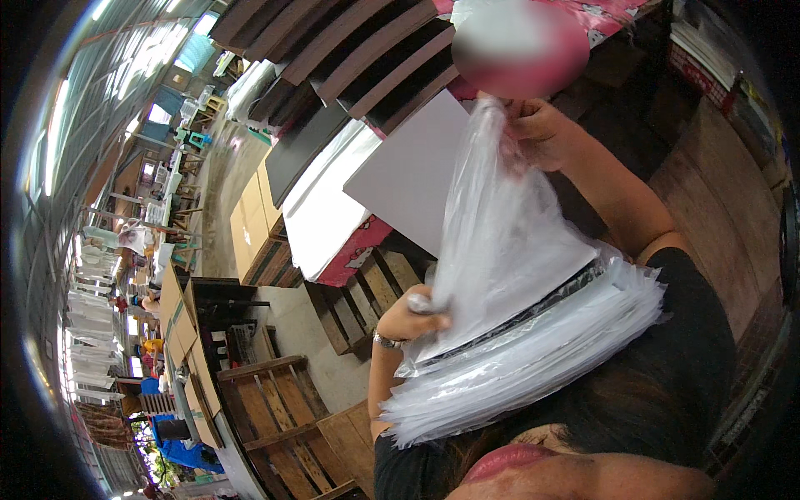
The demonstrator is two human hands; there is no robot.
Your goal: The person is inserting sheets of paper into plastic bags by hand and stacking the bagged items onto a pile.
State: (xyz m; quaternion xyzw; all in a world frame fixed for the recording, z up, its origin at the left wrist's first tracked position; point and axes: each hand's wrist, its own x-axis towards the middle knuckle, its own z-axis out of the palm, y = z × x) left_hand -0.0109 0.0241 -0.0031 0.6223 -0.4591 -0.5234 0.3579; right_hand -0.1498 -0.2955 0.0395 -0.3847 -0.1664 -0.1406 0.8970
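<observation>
A clear plastic bag (508, 242) stretches between my two hands, creased and see-through, with a pale flat surface showing through or under it. My left hand (414, 315), a metal band at its wrist, is closed on the bag's left edge. At the bag's far end, my right hand (533, 133) pinches the gathered plastic. Closer to my body lies a thick stack of clear plastic bags (533, 358), with a dark strip along its upper side. Just beyond the bag is a flat grey board (417, 171).
Rows of dark boards (358, 58) stand at the far side. A stack of white sheets (329, 204) sits left of the grey board, near cardboard boxes (260, 212). Wooden pallets (275, 400) lie at lower left. A red crate (702, 73) stands at far right.
</observation>
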